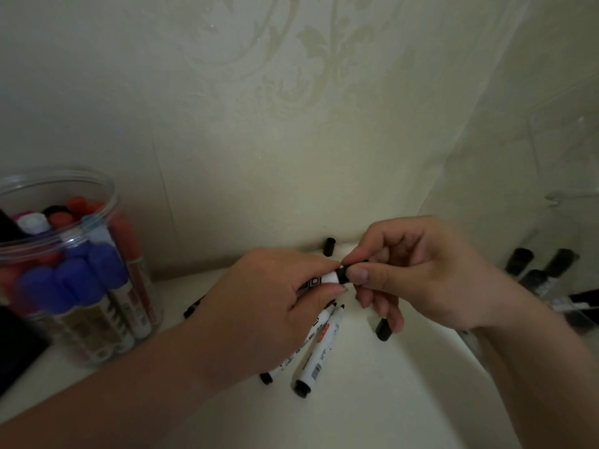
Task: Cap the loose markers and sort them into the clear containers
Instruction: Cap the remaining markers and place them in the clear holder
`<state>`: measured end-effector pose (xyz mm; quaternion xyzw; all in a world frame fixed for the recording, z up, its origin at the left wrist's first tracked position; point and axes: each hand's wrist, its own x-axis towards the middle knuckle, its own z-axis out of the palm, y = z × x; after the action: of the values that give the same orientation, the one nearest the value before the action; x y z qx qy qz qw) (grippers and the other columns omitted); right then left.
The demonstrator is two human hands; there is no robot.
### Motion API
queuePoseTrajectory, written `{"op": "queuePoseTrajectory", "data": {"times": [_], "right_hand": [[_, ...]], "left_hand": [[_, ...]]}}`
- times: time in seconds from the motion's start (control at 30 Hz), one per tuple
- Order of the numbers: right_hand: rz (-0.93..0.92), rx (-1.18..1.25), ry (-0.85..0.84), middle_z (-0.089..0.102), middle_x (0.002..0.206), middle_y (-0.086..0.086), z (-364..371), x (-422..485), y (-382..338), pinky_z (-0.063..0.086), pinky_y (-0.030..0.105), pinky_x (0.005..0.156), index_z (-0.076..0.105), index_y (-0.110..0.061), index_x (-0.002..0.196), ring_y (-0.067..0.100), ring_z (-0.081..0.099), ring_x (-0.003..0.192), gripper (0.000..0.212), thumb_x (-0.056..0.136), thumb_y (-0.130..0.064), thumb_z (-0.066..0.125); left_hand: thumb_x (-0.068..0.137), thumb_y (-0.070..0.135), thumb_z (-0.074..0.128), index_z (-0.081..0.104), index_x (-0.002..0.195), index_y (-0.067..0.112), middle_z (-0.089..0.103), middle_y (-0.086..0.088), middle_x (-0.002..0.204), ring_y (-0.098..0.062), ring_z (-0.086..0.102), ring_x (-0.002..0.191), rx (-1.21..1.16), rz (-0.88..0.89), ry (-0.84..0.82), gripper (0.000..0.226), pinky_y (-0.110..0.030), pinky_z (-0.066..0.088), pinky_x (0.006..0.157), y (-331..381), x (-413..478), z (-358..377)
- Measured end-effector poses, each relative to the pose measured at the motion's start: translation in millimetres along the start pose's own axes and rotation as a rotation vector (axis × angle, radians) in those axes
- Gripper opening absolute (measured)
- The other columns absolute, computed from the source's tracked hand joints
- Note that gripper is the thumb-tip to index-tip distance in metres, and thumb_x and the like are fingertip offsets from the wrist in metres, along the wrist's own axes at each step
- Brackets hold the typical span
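My left hand [275, 306] grips a white marker [324, 279] by its barrel above the pale table. My right hand [418, 273] pinches a black cap [344, 274] that sits on the marker's end. Below the hands lie two uncapped white markers [319, 351] with black tips pointing away from me. One loose black cap [384, 330] lies by my right fingers, another black cap [329, 246] stands near the wall. A clear round container [107, 222] at the left holds several blue- and red-capped markers. A second clear container [551, 286] at the right holds black-capped markers.
A patterned cream wall [291, 124] stands right behind the table. A dark object [16, 345] sits at the far left edge beside the round container. Another dark marker end [194, 307] pokes out from behind my left hand.
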<state>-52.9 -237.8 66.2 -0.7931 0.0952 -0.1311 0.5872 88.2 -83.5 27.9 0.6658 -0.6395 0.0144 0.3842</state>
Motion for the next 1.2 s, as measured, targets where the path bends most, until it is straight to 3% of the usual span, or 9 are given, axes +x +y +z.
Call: {"op": "queuePoseTrajectory", "data": {"times": [0.2, 0.37, 0.43, 0.53, 0.63, 0.73, 0.87, 0.97, 1.2], "right_hand": [[0.000, 0.079, 0.066, 0.061, 0.055, 0.017, 2, 6, 1, 0.042, 0.022, 0.035, 0.069, -0.001, 0.078, 0.018, 0.051, 0.037, 0.014, 0.079, -0.012, 0.079], [-0.084, 0.025, 0.054, 0.064, 0.059, 0.019, 1, 2, 0, 0.046, 0.026, 0.036, 0.064, 0.009, 0.087, 0.025, 0.053, 0.043, 0.021, 0.080, -0.010, 0.070], [-0.139, 0.004, 0.068, 0.065, 0.063, 0.022, -5, -2, -2, 0.048, 0.029, 0.038, 0.064, 0.010, 0.091, 0.032, 0.053, 0.046, 0.022, 0.079, -0.008, 0.071], [-0.169, -0.071, 0.128, 0.065, 0.062, 0.021, -17, -6, -8, 0.046, 0.028, 0.037, 0.066, 0.009, 0.091, 0.029, 0.052, 0.043, 0.024, 0.077, -0.010, 0.069], [-0.127, -0.193, 0.246, 0.063, 0.056, 0.013, -33, -10, -15, 0.039, 0.023, 0.036, 0.069, 0.002, 0.085, 0.015, 0.049, 0.040, 0.019, 0.079, -0.016, 0.070], [-0.019, -0.365, 0.374, 0.065, 0.057, 0.009, -52, -13, -16, 0.038, 0.020, 0.042, 0.072, -0.013, 0.078, 0.011, 0.049, 0.043, 0.008, 0.086, -0.011, 0.072], [0.166, -0.571, 0.353, 0.070, 0.063, 0.003, -59, -15, -12, 0.052, 0.035, 0.053, 0.072, -0.019, 0.079, 0.022, 0.061, 0.054, 0.010, 0.089, -0.019, 0.072], [0.210, -0.633, 0.315, 0.071, 0.063, 0.001, -51, -13, -11, 0.057, 0.044, 0.065, 0.072, -0.018, 0.080, 0.029, 0.065, 0.061, 0.009, 0.089, -0.019, 0.071], [0.331, -0.696, 0.206, 0.073, 0.067, -0.002, -32, -8, -8, 0.058, 0.043, 0.061, 0.071, -0.021, 0.081, 0.021, 0.063, 0.055, 0.009, 0.090, -0.023, 0.070]], "left_hand": [[0.100, 0.028, 0.059, 0.071, 0.088, 0.018, 0.054, 0.009, 0.062, -0.012, 0.052, 0.061, -0.079, -0.034, 0.060, 0.020, -0.013, 0.037, 0.056, 0, 3, 3], [0.105, 0.035, 0.051, 0.072, 0.100, 0.024, 0.062, -0.004, 0.069, -0.023, 0.056, 0.061, -0.265, -0.068, -0.080, 0.024, -0.042, 0.046, 0.059, 0, 3, 1], [0.099, 0.041, 0.053, 0.074, 0.104, 0.031, 0.056, -0.007, 0.063, -0.026, 0.048, 0.053, -0.382, -0.157, -0.097, 0.024, -0.037, 0.041, 0.049, 0, 4, -1], [0.093, 0.048, 0.055, 0.072, 0.091, 0.022, 0.050, 0.001, 0.056, -0.012, 0.038, 0.048, -0.469, -0.280, -0.093, 0.032, -0.028, 0.034, 0.046, 2, 5, 0], [0.099, 0.045, 0.052, 0.064, 0.085, 0.031, 0.061, 0.015, 0.062, 0.001, 0.050, 0.049, -0.422, -0.390, -0.207, 0.024, -0.017, 0.041, 0.051, 12, 0, 15], [0.100, 0.036, 0.055, 0.059, 0.096, 0.036, 0.070, 0.011, 0.081, -0.003, 0.068, 0.067, -0.488, -0.571, -0.277, 0.006, -0.021, 0.055, 0.063, 24, -10, 39], [0.085, 0.053, 0.069, 0.060, 0.078, 0.028, 0.061, 0.009, 0.077, -0.005, 0.060, 0.078, -0.173, -0.460, -0.150, 0.028, -0.018, 0.049, 0.072, 24, -20, 58], [0.080, 0.069, 0.059, 0.055, 0.073, 0.031, 0.051, 0.015, 0.079, -0.004, 0.048, 0.090, 0.056, -0.272, -0.136, 0.039, -0.018, 0.039, 0.085, 20, -24, 63], [0.090, 0.070, 0.048, 0.066, 0.109, 0.028, 0.060, 0.011, 0.117, -0.011, 0.047, 0.123, 0.351, -0.306, -0.204, 0.049, -0.026, 0.036, 0.103, 11, -14, 70]]}}
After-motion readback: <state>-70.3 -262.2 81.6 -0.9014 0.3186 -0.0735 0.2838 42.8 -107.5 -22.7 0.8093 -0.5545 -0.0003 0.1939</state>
